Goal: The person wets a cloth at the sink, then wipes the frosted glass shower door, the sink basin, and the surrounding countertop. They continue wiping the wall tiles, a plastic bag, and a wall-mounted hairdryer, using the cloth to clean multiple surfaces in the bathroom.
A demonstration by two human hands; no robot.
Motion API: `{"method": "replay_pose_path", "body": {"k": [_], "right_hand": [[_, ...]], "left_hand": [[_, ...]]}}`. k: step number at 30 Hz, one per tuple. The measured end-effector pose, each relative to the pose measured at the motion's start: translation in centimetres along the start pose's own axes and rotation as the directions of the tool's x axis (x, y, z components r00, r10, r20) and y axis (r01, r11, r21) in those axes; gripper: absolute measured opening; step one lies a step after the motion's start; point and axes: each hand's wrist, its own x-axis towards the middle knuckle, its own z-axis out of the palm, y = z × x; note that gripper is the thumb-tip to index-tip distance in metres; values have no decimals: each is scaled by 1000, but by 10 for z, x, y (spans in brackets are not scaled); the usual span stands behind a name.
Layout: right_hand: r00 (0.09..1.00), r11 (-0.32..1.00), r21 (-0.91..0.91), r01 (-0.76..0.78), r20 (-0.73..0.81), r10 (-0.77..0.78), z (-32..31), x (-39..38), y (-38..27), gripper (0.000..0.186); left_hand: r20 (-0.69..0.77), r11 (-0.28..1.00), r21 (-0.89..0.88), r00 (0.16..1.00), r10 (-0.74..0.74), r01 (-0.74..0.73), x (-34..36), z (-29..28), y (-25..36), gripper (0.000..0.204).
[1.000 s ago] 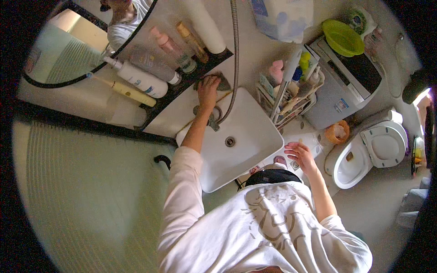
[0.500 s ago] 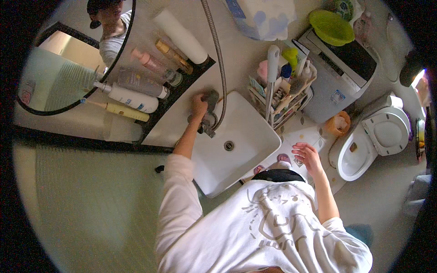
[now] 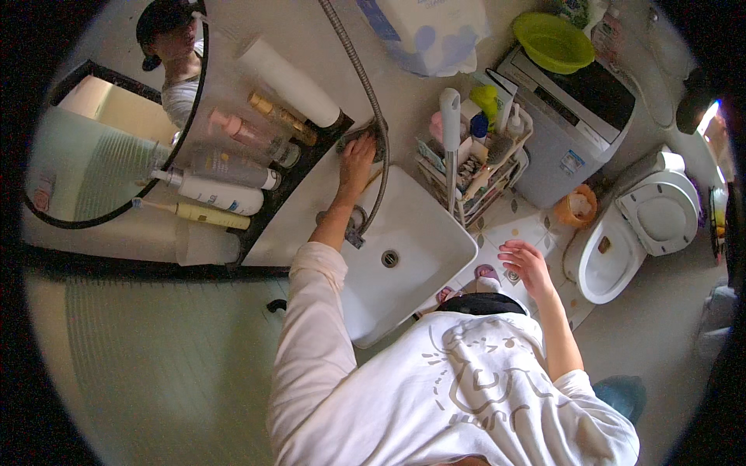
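My left hand [image 3: 357, 155] is closed over a dark grey pad or cloth [image 3: 371, 138] on the ledge behind the white sink [image 3: 396, 295], beside the grey flexible hose [image 3: 350, 58]; its exact kind is hard to make out. The faucet [image 3: 353, 235] sits just below my left wrist, near the sink's back rim. Several bottles and tubes, including a white pump bottle [image 3: 221, 194] and a white tube [image 3: 287, 78], line the dark shelf [image 3: 252, 248] to the left. My right hand [image 3: 528, 268] hangs with fingers apart, holding nothing, right of the sink.
A round mirror [image 3: 101, 155] reflects a person in a dark cap. A caddy [image 3: 501, 167] of toiletries stands by a washing machine [image 3: 563, 124] topped with a green basin [image 3: 552, 46]. An orange bin [image 3: 575, 208] and toilet [image 3: 657, 217] are at right. Frosted glass [image 3: 155, 349] fills the lower left.
My left hand and the dark pad moved down toward the faucet, then back up along the ledge. The view has shifted slightly; my right hand stays open.
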Motion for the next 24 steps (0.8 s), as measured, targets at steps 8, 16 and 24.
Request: {"method": "replay_pose_path", "body": {"k": [8,16,24], "right_hand": [[999,999,25,-26,-19,26,-16,-14,6,20],[1000,1000,5,-3,29,3,-22,-11,1,22],[912,965,-258,-55,381,154,37,39,6,35]], "left_hand": [[578,629,-445,741,-342,637,-36,93,6,12],[656,887,-8,672,-344,462,-57,-2,8,22],[703,-501,-693,334,-628,518,-80,-126,35,37]]}}
